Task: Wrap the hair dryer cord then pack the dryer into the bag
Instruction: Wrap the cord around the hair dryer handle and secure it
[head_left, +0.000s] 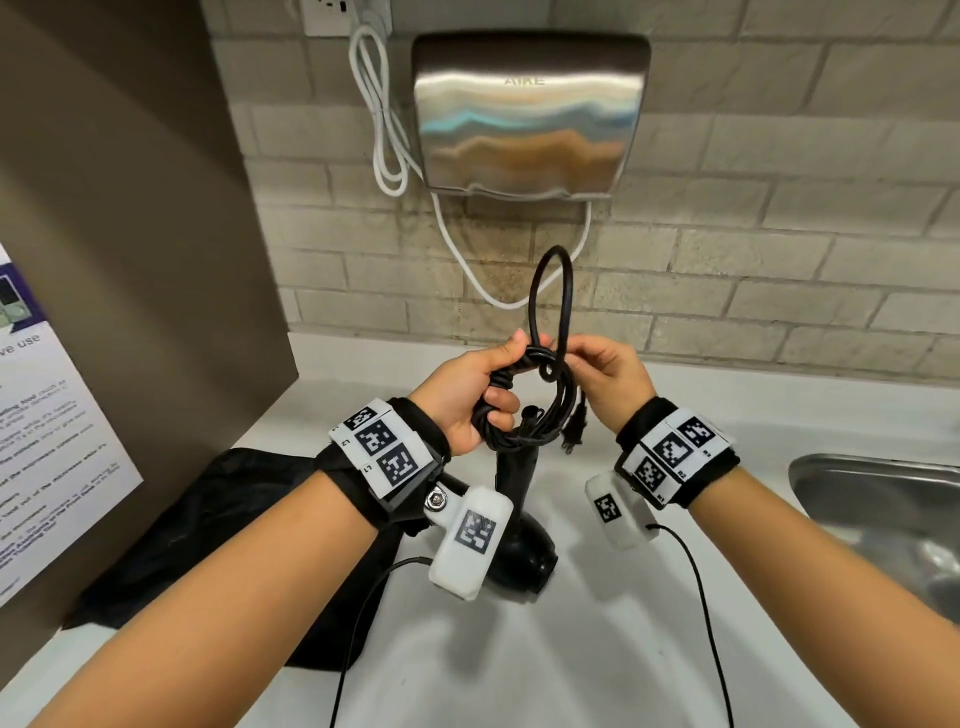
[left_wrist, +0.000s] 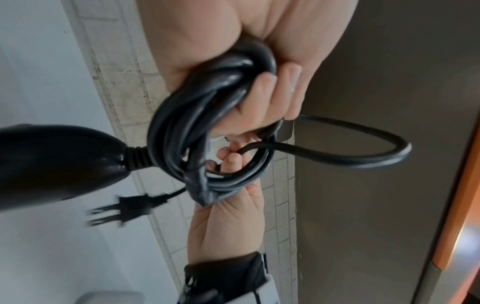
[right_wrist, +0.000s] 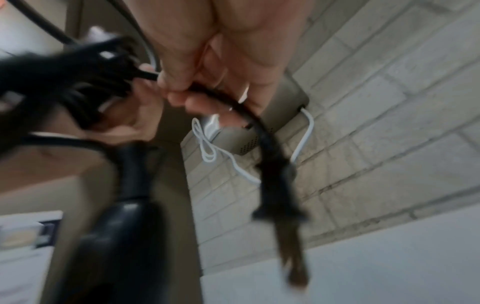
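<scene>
My left hand (head_left: 478, 395) grips a coiled bundle of the black cord (head_left: 524, 415) above the white counter. The same coil (left_wrist: 197, 127) fills the left wrist view, wrapped by my fingers (left_wrist: 262, 96). My right hand (head_left: 597, 374) pinches the cord's free end, which stands up in a loop (head_left: 550, 301) over both hands. The plug (head_left: 574, 434) dangles under the coil; the plug (right_wrist: 283, 197) shows blurred in the right wrist view. The black hair dryer (head_left: 519, 525) hangs below the hands, partly hidden by my left wrist unit. A black bag (head_left: 208, 535) lies flat on the counter at the left.
A steel hand dryer (head_left: 530, 114) with white cables (head_left: 384, 130) is mounted on the brick wall ahead. A steel sink (head_left: 883, 514) sits at the right. A brown panel with a printed notice (head_left: 47, 431) closes the left side.
</scene>
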